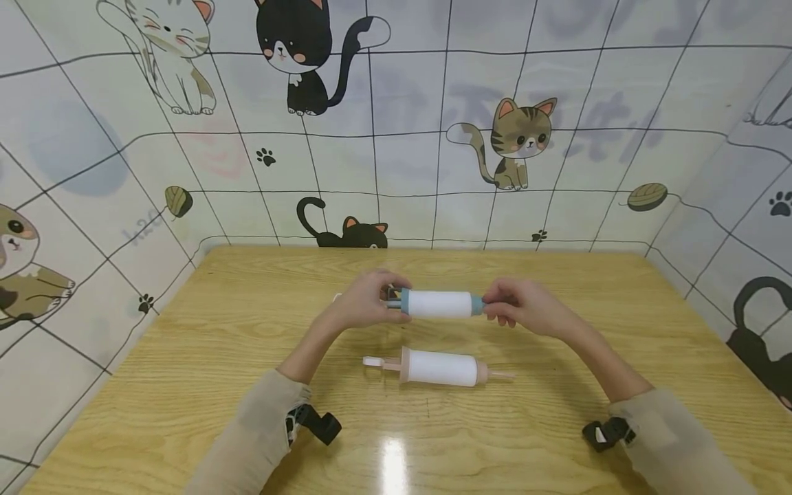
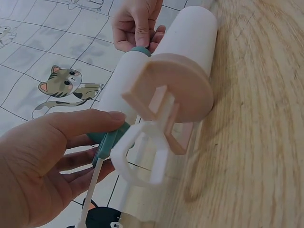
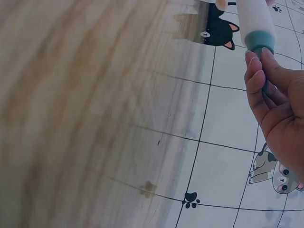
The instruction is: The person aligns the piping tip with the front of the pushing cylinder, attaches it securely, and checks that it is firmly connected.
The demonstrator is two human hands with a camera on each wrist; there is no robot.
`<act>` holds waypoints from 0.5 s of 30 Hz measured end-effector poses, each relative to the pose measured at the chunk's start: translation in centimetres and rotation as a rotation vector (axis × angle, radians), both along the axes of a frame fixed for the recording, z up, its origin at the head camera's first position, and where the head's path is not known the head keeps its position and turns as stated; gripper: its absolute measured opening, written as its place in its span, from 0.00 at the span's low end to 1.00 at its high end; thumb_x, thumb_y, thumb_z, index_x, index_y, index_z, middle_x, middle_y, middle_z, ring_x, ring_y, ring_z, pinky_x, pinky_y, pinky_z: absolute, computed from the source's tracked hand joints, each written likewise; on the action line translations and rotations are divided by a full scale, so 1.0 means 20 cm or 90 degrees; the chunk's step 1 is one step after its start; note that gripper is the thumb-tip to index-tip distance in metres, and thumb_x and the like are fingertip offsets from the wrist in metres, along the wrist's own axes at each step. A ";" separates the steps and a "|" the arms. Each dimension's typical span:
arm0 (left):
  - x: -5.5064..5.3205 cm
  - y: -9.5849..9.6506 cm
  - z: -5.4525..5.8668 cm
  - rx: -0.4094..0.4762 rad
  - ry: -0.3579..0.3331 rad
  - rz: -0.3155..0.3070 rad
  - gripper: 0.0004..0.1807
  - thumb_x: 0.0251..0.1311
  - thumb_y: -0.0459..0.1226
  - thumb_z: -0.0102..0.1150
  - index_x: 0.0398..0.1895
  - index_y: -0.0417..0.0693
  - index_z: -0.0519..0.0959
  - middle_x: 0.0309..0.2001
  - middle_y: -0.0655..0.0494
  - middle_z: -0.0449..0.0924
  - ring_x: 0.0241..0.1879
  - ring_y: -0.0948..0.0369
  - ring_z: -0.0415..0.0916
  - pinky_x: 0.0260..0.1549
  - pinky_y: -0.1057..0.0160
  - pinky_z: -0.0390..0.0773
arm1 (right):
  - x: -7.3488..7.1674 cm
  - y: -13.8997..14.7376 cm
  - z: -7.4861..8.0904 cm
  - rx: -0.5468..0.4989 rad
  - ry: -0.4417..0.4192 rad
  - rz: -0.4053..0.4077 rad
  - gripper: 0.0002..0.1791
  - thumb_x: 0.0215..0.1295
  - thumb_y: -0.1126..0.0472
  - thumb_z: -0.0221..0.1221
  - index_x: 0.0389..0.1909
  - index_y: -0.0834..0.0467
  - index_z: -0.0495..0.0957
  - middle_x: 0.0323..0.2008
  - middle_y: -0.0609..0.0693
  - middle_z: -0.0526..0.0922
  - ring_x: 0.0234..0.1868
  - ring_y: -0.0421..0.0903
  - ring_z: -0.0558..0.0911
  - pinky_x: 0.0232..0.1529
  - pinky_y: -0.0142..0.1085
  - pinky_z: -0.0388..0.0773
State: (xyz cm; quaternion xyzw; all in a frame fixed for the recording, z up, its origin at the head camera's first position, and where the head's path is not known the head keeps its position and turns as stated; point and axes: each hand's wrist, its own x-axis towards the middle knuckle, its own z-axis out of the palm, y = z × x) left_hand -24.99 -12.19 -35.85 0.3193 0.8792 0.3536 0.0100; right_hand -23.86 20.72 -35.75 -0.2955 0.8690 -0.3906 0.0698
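Note:
A large white-barrelled syringe with teal ends (image 1: 439, 304) is held level between both hands, over the table. At its flanged end, my left hand (image 1: 365, 300) grips the teal collar (image 2: 114, 137) with thumb and fingers; a pale plunger rod (image 2: 92, 185) runs out past the fingers. My right hand (image 1: 526, 306) pinches the narrow teal tip, which shows between fingers and thumb near its teal cap (image 3: 260, 40). Closer to me, a second syringe with pink ends (image 1: 443, 368) lies on the wood, its white ring handle (image 2: 141, 154) pointing left and its thin tip right.
The wooden table (image 1: 247, 426) has a bright reflection near its front. Behind and beside it hangs a sheet (image 1: 408, 158) printed with cats and grid lines. Each wrist wears a black camera mount, one on the left (image 1: 318, 424) and one on the right (image 1: 606, 434).

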 end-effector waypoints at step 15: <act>-0.04 0.03 -0.07 -0.030 -0.036 -0.010 0.25 0.51 0.37 0.77 0.52 0.41 0.82 0.45 0.52 0.82 0.41 0.58 0.78 0.40 0.63 0.79 | -0.08 0.04 -0.03 0.096 -0.023 0.026 0.03 0.69 0.67 0.63 0.36 0.64 0.80 0.26 0.53 0.83 0.24 0.45 0.79 0.25 0.35 0.77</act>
